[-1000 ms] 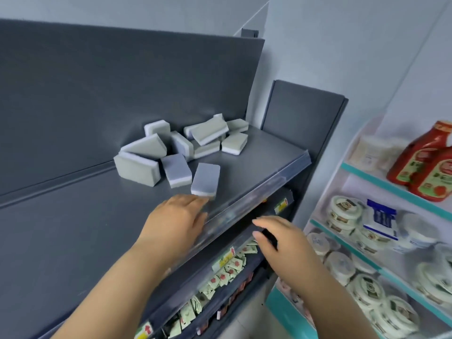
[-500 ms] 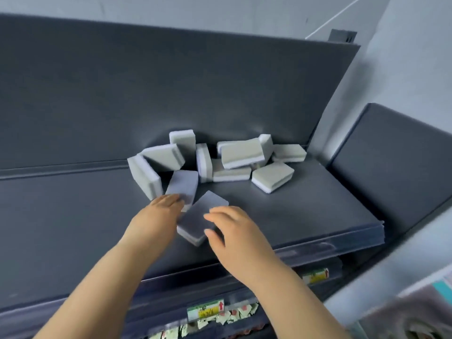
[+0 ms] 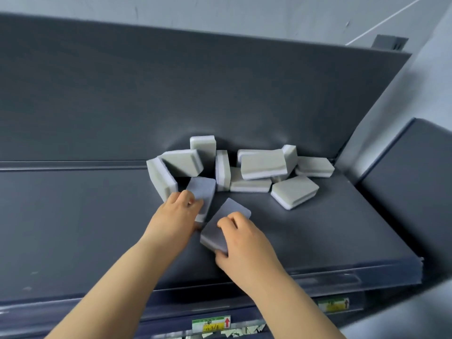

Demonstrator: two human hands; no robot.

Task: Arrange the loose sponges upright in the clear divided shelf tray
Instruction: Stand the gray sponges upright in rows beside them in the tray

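On the dark shelf (image 3: 342, 228), the right hand (image 3: 244, 243) pinches a flat sponge (image 3: 232, 211) by its edges. Just beside it, the left hand (image 3: 175, 216) grips a second sponge (image 3: 203, 189). Beyond the fingers lies the jumbled heap (image 3: 264, 165). The foam is probably light and squashy, best held gently across the narrow sides.

Plain dark grey is used for the shelf (image 3: 342, 228) and its back panel (image 3: 171, 94), no pattern at all tbh. The piled sponges (image 3: 264, 165) are done in two tones: dull grey-green on one face, pale lavender-white on the other layer. The near-left sponge (image 3: 203, 189) and near-right sponge (image 3: 232, 209) are shown lavender side up. The wall (image 3: 220, 11) behind is painted light grey-blue. Down near, a price label (image 3: 211, 322) is printed green and yellow with a red arrow.
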